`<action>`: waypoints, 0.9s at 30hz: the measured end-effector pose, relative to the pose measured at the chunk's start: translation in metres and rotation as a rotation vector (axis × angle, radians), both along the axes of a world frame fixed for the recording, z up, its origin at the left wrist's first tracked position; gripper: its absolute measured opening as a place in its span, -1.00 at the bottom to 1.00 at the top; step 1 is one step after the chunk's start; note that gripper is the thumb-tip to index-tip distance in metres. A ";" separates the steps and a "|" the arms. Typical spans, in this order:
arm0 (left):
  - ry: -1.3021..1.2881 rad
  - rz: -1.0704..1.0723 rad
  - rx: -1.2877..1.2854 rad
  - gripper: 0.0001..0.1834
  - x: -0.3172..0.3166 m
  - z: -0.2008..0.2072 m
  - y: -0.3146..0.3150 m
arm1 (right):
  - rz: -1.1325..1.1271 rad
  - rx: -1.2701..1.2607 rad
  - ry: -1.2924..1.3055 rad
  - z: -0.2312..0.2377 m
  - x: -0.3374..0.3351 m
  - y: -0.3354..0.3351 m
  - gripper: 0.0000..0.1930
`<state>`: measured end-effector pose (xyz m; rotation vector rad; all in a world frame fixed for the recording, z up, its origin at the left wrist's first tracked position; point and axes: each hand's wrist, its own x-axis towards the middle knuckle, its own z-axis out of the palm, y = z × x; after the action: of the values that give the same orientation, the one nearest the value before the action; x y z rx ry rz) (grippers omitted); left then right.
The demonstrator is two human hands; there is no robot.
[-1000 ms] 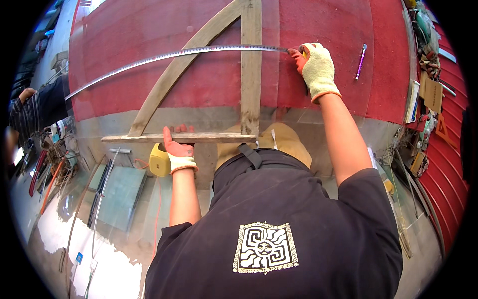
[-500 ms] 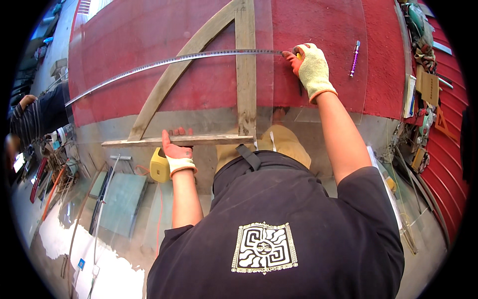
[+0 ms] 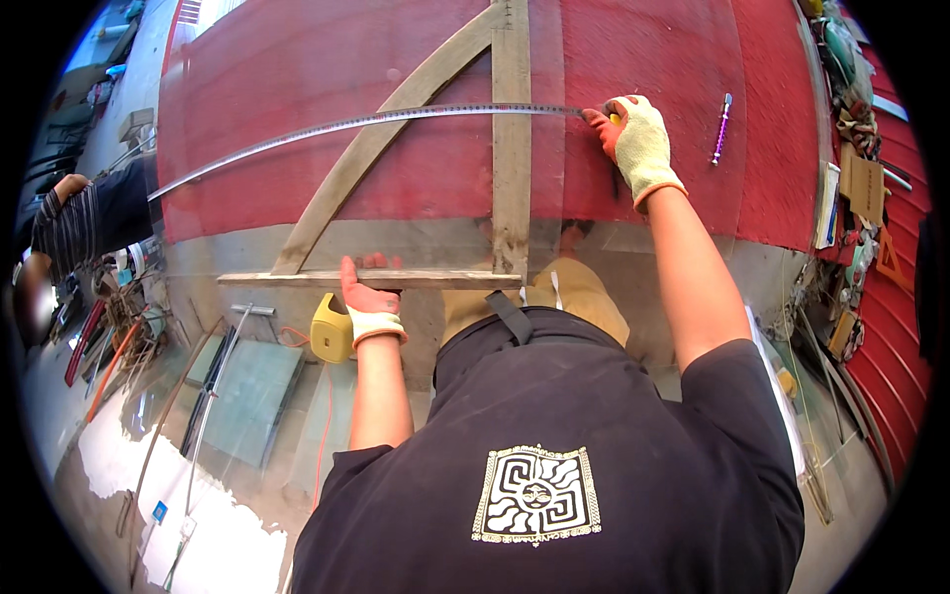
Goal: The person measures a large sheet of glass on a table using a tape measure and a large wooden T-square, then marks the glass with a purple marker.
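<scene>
My left hand (image 3: 373, 300), in a cream glove with red palm, is closed on the bottom bar of a large wooden set square (image 3: 511, 178). The square has an upright, a slanting brace and a crossbar along the near edge of a clear glass sheet (image 3: 604, 233). In my right hand (image 3: 638, 147), gloved alike, is a tape measure; its case is mostly hidden, with a bit of yellow showing. The pulled-out silver blade (image 3: 426, 111) runs left across the upright and brace to the sheet's far left edge. Right of that hand lies a slim purple pen-like tool (image 3: 720, 129).
Under the glass is a red-covered table (image 3: 777, 129). Another person's striped sleeve (image 3: 67, 230) shows at the left edge. A yellow box-shaped thing (image 3: 332, 329) and glass pieces (image 3: 255, 396) stand at lower left. Clutter, including cardboard (image 3: 864, 188), lines the right side by a red ribbed wall.
The whole view has shifted slightly, moving the scene a little right. Both hands keep their holds, and the tape and wooden square look unmoved on the glass.
</scene>
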<state>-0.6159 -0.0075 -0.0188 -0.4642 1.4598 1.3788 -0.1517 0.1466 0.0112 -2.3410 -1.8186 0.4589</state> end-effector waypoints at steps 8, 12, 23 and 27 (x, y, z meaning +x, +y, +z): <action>-0.013 0.013 -0.009 -0.59 0.008 0.007 0.003 | 0.020 0.036 0.013 -0.005 0.006 -0.003 -0.50; -0.002 -0.005 0.008 -0.61 0.006 0.003 0.001 | 0.018 0.080 0.000 -0.011 0.015 -0.007 -0.52; 0.074 0.029 0.018 -0.51 -0.018 -0.027 -0.003 | 0.023 0.226 0.038 -0.018 0.054 -0.023 -0.61; 0.015 0.030 0.032 -0.58 -0.017 -0.023 0.000 | -0.011 0.186 0.031 -0.013 0.056 -0.022 -0.62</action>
<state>-0.6325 -0.0073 -0.0414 -0.4575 1.4460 1.4302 -0.0954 0.1247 -0.0022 -2.2073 -1.7517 0.3078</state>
